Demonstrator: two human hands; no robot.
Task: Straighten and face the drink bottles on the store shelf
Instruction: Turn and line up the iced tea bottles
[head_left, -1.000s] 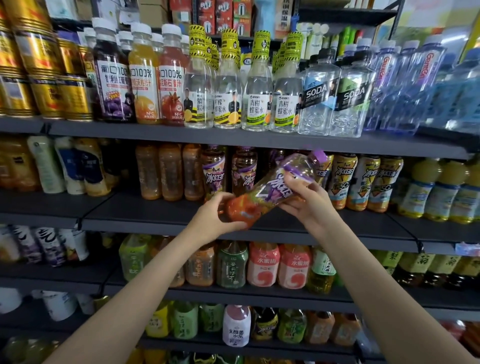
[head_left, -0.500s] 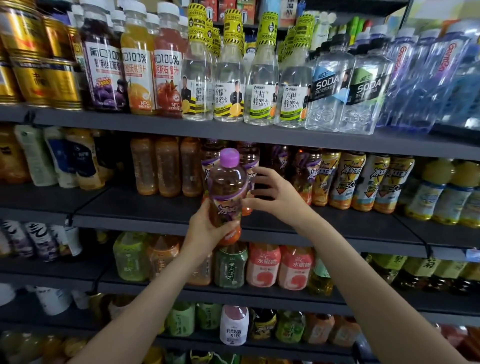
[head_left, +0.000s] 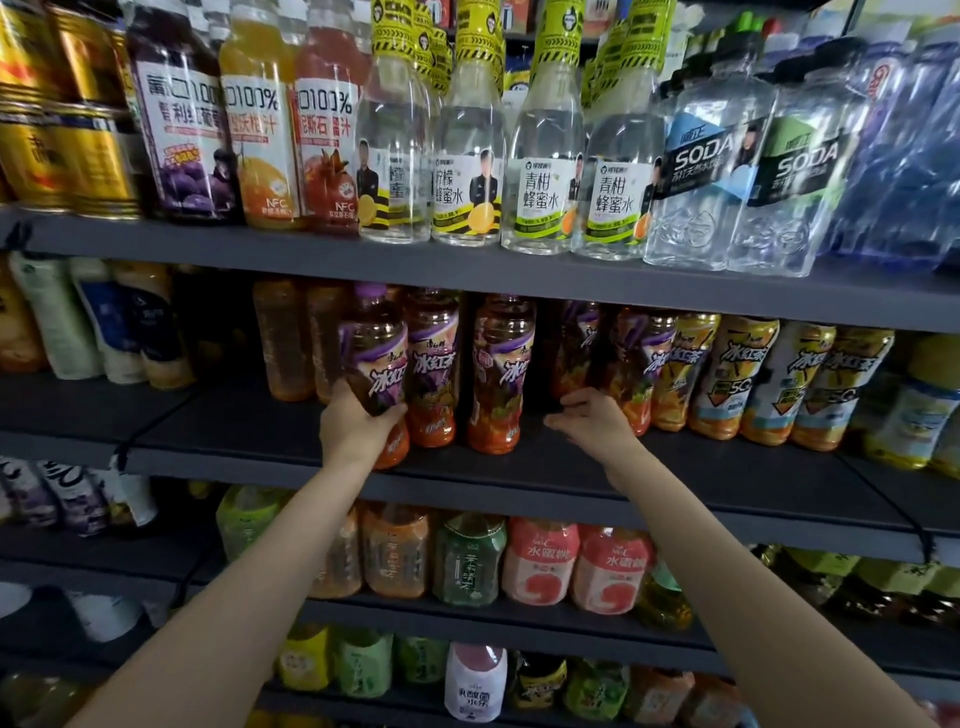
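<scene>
On the second shelf (head_left: 727, 467) stands a row of iced tea bottles with purple labels. My left hand (head_left: 356, 423) grips the lower half of the leftmost one, the held iced tea bottle (head_left: 374, 358), which is upright at the shelf's front with its label facing me. Two matching bottles (head_left: 434, 364) stand just to its right. My right hand (head_left: 592, 421) is at the base of a bottle set further back (head_left: 576, 343), fingers curled toward it. Whether it holds that bottle is unclear.
Yellow-labelled iced tea bottles (head_left: 737, 374) continue the row to the right. Plain orange bottles (head_left: 283, 343) stand left of the held one. The upper shelf carries juice, honey water (head_left: 467, 171) and soda bottles (head_left: 696, 176). Lower shelves hold more drinks (head_left: 540, 566).
The bottle went from tilted in both hands to upright, then onto the shelf at the row's left. My right hand let go and moved right to another bottle.
</scene>
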